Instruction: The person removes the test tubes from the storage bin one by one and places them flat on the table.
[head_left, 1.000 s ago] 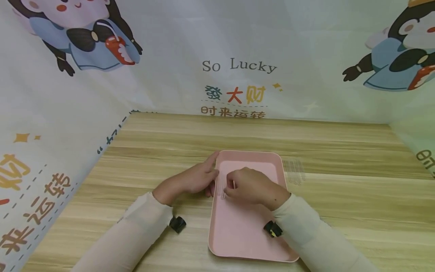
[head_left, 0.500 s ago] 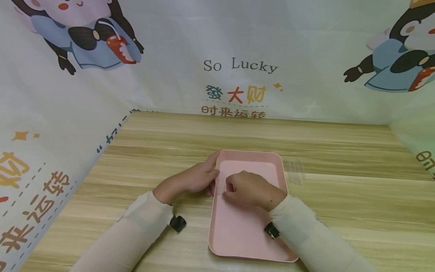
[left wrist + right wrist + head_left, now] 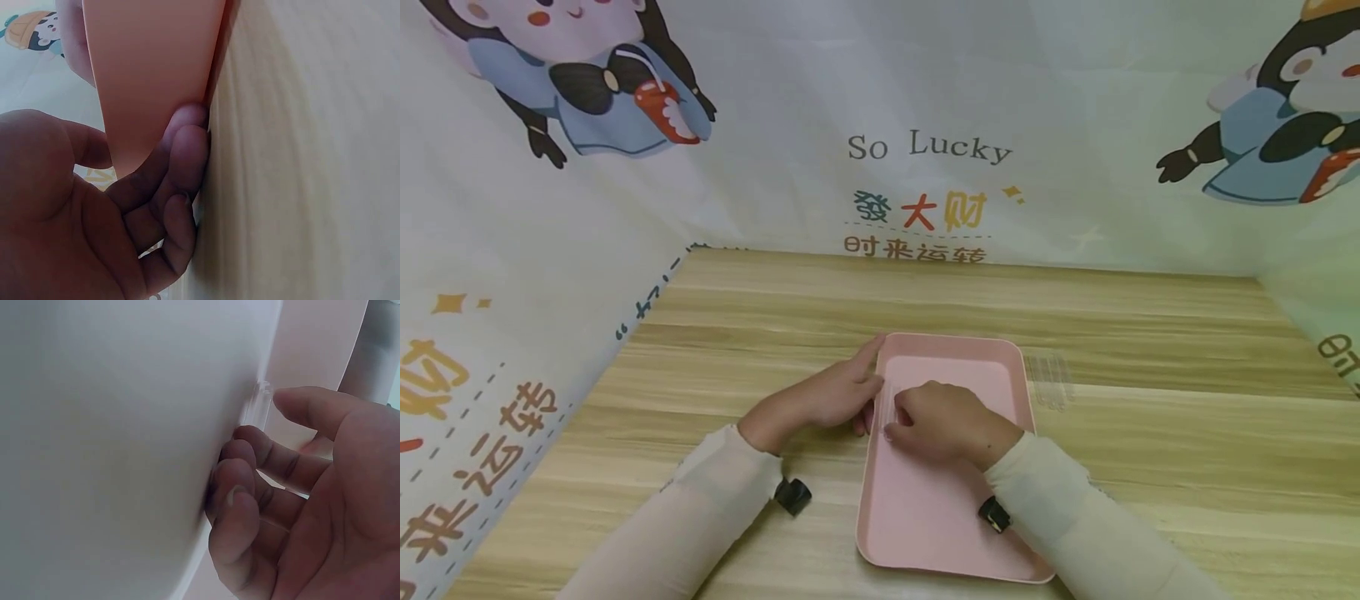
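Note:
A pink rectangular tray [image 3: 936, 525] lies on the wooden table. My left hand [image 3: 831, 396] holds its left side, thumb at the rim and curled fingers [image 3: 187, 153] against the outer wall close to the tabletop. Inside the tray, thin clear tubes [image 3: 889, 404] lie along the left wall, partly covered by my right hand [image 3: 943, 421]. In the right wrist view, one clear tube [image 3: 259, 406] shows between the thumb and forefinger, close to the tray wall. The other right fingers [image 3: 234, 531] curl down at the tray floor.
Several more clear tubes [image 3: 1051, 379] lie side by side on the table [image 3: 1150, 467], just right of the tray. A printed white cloth [image 3: 775, 108] stands behind the table and along its sides.
My right hand has shifted slightly left toward the tray's left wall, with a clear tube at its fingertips. The left hand has stayed at the tray's side.

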{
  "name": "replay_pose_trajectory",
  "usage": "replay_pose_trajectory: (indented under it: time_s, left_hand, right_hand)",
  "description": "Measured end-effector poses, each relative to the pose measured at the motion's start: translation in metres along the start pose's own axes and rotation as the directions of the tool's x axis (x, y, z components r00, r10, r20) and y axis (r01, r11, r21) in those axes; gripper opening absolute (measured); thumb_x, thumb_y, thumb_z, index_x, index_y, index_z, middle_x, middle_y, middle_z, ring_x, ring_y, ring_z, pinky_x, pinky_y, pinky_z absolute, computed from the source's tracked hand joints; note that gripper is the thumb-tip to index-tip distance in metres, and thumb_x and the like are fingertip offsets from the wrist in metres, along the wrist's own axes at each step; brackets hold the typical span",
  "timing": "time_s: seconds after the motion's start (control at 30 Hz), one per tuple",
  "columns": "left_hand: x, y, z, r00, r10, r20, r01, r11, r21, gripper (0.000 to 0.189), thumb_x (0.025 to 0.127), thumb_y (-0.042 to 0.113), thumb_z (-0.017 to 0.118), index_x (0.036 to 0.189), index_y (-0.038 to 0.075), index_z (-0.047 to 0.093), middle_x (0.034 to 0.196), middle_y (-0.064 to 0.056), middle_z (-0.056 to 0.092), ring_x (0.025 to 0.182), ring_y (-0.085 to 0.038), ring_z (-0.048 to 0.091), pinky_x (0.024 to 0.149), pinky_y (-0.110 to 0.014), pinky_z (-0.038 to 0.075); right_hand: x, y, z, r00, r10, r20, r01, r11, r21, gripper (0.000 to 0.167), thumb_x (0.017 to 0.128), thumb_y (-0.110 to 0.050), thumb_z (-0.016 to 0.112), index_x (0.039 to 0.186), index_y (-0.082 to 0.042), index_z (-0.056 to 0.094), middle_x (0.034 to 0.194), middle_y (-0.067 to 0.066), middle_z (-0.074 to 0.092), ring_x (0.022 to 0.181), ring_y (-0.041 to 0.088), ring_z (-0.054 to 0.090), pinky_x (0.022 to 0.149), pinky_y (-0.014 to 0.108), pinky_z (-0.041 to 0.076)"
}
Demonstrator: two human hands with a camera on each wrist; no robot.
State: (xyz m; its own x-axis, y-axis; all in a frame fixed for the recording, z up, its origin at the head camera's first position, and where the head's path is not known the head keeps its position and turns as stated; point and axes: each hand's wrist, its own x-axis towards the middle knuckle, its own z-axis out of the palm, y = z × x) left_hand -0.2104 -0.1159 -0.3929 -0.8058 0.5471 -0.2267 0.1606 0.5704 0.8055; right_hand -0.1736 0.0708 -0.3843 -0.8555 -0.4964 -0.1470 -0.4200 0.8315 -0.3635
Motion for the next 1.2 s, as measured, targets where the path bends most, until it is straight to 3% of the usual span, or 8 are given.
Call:
replay_pose_trajectory:
  time_s: [1.2]
  left_hand:
    - [-0.0013,0.0021,0.0016,1.0,0.018,-0.004,-0.018,1.0,-0.023,0.068,0.106,0.012,0.035,0.162,0.014,-0.002,0.064,-0.012,0.063,0.05,-0.017,0.061,0.054,-0.033,0.055]
  right_hand:
    - [-0.0021,0.0032,-0.0022,0.999,0.027,0.04,-0.027,1.0,-0.002,0.037,0.091,-0.03,0.066,0.06,-0.018,0.052,0.057,-0.006,0.042,0.058,0.013,0.044,0.057,0.028,0.038]
